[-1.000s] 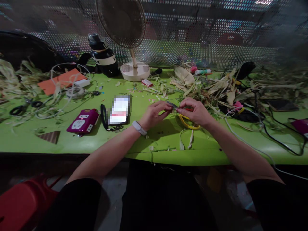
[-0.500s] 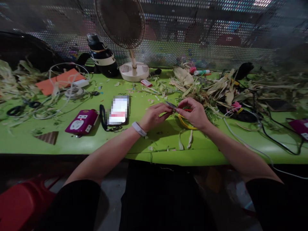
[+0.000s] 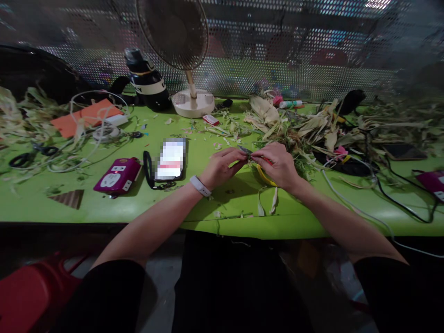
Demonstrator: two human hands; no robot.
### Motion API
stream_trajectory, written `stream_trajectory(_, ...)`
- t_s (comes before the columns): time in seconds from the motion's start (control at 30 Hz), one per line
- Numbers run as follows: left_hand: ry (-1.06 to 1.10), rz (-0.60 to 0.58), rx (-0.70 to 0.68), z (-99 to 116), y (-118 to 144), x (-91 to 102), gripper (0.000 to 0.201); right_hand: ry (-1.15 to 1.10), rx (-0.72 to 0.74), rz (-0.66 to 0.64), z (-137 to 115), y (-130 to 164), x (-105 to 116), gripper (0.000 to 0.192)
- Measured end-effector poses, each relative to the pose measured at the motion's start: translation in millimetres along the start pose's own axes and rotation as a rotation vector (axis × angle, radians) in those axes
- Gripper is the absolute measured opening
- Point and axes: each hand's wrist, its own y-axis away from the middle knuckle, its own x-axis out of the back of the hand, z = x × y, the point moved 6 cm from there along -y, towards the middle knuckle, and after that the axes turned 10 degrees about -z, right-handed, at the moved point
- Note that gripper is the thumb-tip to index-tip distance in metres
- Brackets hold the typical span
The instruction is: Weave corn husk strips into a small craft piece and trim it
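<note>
Green tabletop (image 3: 231, 201) | yellow-handled scissors (image 3: 263, 178) between the hands, partly under right palm | right hand (image 3: 280, 166) curled round them; left hand (image 3: 222, 167) pinching, contents unclear | likely light, stiff; best held by handles

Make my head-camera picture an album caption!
Bare right hand holds a yellow-handled tool beside the bare left hand.

A Y (image 3: 139, 89) is legible on the pale band (image 3: 152, 88) of the bottle (image 3: 158, 101).

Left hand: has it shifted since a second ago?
No, not noticeably. The left hand keeps about the same place, to the right of the phone; the slight drift in the picture looks shared, so likely the camera's.
</note>
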Motion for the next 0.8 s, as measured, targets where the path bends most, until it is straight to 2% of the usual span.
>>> stream_trajectory(0.13, -0.023, 0.007, 0.0, 1.7, -0.5, 0.6, 0.004, 0.237, 0.066, -0.028, -7.2, 0.6, -1.7, 0.02)
stream_trajectory(0.27, -0.034, 0.028, -0.035, 3.7, -0.8, 1.4, 0.003, 0.34, 0.087, -0.023, -11.3, 1.2, -0.6, 0.022)
stream_trajectory(0.47, -0.046, 0.033, -0.064, 5.0, 0.0, 0.6, 0.003, 0.383, 0.06, -0.004, -13.1, 1.6, -0.1, 0.02)
stream_trajectory(0.67, -0.038, 0.005, -0.048, 5.9, 0.3, 0.3, 0.005, 0.325, 0.04, 0.019, -12.2, 4.0, -0.4, 0.016)
stream_trajectory(0.8, -0.048, 0.007, -0.052, 7.6, -0.2, 0.7, 0.005, 0.283, 0.013, -0.021, -9.0, 3.9, -1.2, 0.018)
